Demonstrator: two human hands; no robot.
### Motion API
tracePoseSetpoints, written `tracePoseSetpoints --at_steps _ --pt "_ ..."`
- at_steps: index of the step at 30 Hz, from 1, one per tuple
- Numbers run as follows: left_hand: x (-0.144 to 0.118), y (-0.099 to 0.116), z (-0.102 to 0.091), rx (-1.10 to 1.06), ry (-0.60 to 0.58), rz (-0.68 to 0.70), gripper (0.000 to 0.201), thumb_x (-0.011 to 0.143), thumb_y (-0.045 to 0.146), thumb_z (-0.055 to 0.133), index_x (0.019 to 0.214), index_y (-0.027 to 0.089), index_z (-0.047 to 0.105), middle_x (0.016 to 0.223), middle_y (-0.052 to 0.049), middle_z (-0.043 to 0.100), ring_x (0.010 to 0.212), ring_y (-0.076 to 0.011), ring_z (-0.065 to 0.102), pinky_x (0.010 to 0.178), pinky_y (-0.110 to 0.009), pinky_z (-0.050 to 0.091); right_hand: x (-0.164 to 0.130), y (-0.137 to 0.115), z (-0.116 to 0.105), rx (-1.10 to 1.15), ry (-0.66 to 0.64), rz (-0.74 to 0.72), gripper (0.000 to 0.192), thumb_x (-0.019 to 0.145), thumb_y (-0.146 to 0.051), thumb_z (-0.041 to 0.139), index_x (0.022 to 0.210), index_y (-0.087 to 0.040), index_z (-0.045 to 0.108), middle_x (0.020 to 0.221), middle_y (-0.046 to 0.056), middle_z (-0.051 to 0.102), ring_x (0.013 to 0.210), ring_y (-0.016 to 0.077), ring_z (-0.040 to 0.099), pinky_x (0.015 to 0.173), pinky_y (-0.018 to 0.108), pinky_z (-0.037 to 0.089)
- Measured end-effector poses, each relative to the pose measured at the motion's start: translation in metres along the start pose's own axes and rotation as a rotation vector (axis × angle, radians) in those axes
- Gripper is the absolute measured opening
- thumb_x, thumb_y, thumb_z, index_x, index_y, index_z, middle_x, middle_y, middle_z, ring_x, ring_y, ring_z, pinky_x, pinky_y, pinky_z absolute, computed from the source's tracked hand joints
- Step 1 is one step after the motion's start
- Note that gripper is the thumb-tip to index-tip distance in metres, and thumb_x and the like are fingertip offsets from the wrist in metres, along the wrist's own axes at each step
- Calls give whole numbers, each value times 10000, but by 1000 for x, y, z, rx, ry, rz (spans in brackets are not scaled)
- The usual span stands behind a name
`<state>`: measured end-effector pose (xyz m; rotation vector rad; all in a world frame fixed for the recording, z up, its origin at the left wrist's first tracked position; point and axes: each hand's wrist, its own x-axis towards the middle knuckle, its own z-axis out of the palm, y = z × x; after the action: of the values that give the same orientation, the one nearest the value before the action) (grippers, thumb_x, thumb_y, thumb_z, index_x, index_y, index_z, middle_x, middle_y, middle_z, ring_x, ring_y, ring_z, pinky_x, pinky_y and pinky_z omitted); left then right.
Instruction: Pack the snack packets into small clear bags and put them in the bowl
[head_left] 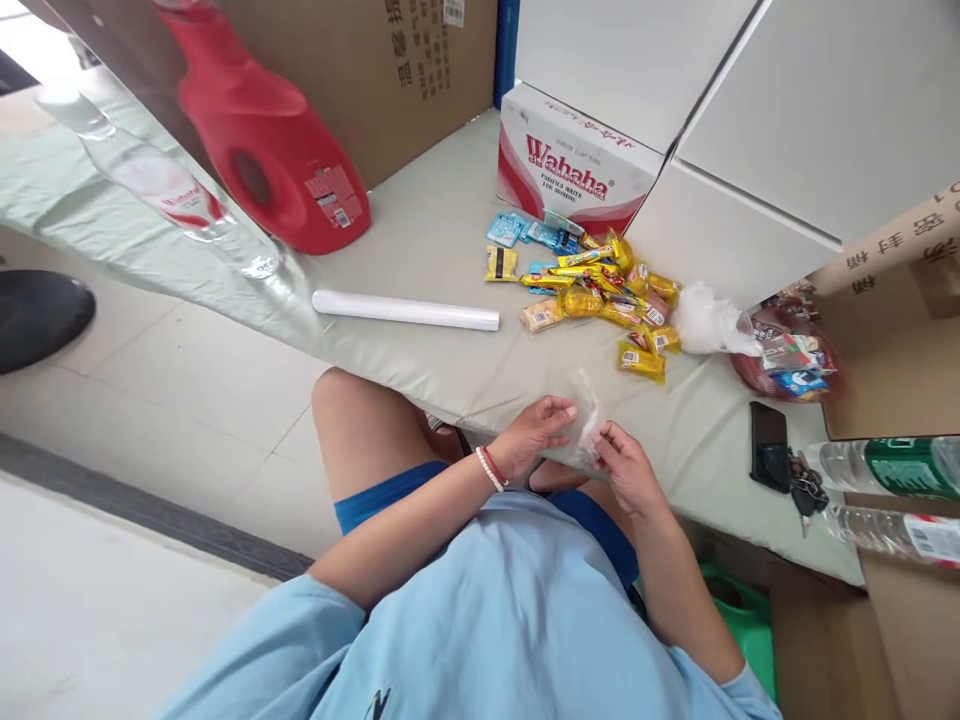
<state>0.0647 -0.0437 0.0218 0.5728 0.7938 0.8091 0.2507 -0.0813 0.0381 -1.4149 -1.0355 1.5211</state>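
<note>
Both hands, L (534, 437) & R (626, 465), pinch thin clear plastic bag (587, 420), crumpled.

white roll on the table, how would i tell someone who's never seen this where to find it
Start at the big red detergent jug at the table's far left. Just in front of it, left of the pile of snack packets, lies the white roll, flat on its side. It is the only long, plain white tube there; everything near it is colourful or printed.
</note>
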Motion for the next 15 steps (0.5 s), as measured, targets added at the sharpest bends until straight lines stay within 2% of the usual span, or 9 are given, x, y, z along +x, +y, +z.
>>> tracePoseSetpoints --at_steps 2,4,7,10,13,15 --pt "0 -1 0 58 19 -52 520 710 578 874 999 178 709 1064 -76 698 1023 -217 636 860 -340 522 -2 5 -3 -179 11 -81 349 882 -559 699 870 -222 609 729 -23 561 648 138 479 615 271 408" --pt "0 -3 2 82 -42 -94 502 692 565 883 949 165 720 972 -66 702 917 -195 640 801 -326 518 -4 6 -3 -326 -27 -154 317 937 -537 632 885 -226 603 774 -9 598 697 154 519 646 277 427" --pt "1 -9 5 96 -32 -53 448 633 489 931 803 158 682 834 -16 662 806 -146 609 742 -279 481 -5 3 -3 -474 -74 -230 270 979 -482 568 894 -228 605 810 5 626 738 170 546 670 285 440" --pt "1 -12 4 66 27 20 437 625 451 938 757 159 641 792 4 641 765 -123 592 733 -264 463 -4 0 -7 -524 -18 -258 254 1002 -463 541 934 -228 608 839 13 635 748 173 554 675 288 437" --pt "0 -9 -1 19 40 46 438 631 416 943 862 154 678 878 -29 689 820 -147 629 770 -284 487 -5 0 -20 -506 67 -255 275 1011 -489 539 948 -228 598 836 13 624 748 175 556 688 293 442" --pt "-1 -4 -5 -36 56 46 442 615 387 957 856 158 666 881 -26 688 818 -145 632 780 -292 505 -6 0 -30 -456 111 -252 281 1005 -504 559 965 -230 605 887 22 646 771 176 568 723 301 456"
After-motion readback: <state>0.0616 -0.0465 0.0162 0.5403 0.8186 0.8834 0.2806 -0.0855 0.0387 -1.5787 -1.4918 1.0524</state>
